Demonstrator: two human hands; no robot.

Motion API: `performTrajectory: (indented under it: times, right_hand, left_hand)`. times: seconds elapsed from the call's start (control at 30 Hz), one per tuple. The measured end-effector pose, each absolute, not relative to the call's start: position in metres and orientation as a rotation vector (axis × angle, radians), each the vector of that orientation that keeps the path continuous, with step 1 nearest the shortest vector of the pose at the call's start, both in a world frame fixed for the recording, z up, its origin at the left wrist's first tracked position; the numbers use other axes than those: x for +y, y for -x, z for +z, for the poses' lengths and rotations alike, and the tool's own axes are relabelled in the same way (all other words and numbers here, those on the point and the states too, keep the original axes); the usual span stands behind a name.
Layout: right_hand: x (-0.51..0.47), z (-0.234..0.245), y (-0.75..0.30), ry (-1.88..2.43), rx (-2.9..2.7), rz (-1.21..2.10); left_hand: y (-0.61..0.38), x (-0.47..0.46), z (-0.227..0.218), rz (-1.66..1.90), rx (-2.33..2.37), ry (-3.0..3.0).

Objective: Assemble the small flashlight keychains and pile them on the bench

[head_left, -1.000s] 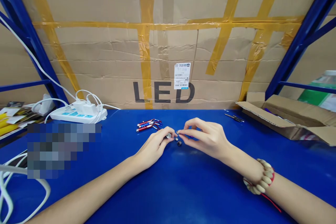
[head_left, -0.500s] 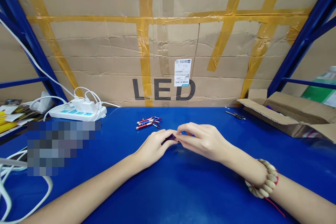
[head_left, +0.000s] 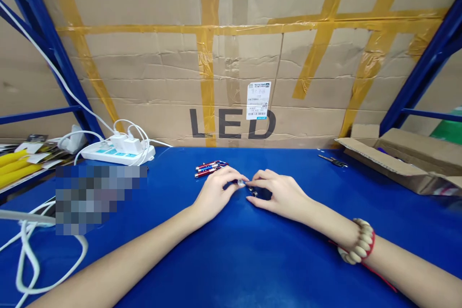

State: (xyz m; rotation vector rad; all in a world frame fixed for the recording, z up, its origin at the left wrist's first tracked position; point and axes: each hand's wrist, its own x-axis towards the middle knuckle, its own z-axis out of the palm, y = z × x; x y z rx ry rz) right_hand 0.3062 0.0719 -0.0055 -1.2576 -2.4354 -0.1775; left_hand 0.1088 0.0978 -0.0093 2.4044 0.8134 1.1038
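Both hands rest on the blue table top (head_left: 231,260), fingertips almost meeting at its middle. My left hand (head_left: 216,192) is curled around a small keychain flashlight body (head_left: 238,182), whose silver end pokes out past the fingers. My right hand (head_left: 277,192) pinches a tiny part against that end; the part is too small to name. A small dark piece (head_left: 254,193) lies on the table just below the fingertips. A few red and blue keychain flashlights (head_left: 210,168) lie in a bunch just behind my left hand.
A taped cardboard sheet marked LED (head_left: 233,124) walls off the back. A white power strip (head_left: 117,153) with chargers and cables sits at the back left, an open carton (head_left: 400,159) at the right, small pliers (head_left: 332,160) near it. Blue rack posts stand either side.
The hands came together from a small gap, then settled lower onto the table. The camera view shifted slightly to the left, so everything sits a bit further right.
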Motion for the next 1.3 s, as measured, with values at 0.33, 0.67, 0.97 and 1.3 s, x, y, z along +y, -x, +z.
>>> performTrajectory:
  times: [0.33, 0.67, 0.97, 1.3]
  right_hand:
    - [0.079, -0.011, -0.304, 1.366, -2.356, 0.069]
    - [0.082, -0.014, -0.308, 1.388, -2.364, 0.151]
    - [0.079, -0.01, -0.305, 1.309, -2.403, -0.032]
    - [0.079, -0.009, -0.307, 1.428, -2.445, -0.192]
  left_hand:
    - [-0.108, 0.09, -0.008, 0.805, 0.679, -2.569]
    - [-0.107, 0.086, -0.009, 0.85, 0.805, -2.339]
    - [-0.104, 0.086, -0.006, 0.809, 0.822, -2.52]
    - [-0.103, 0.086, -0.009, 0.957, 0.877, -2.525]
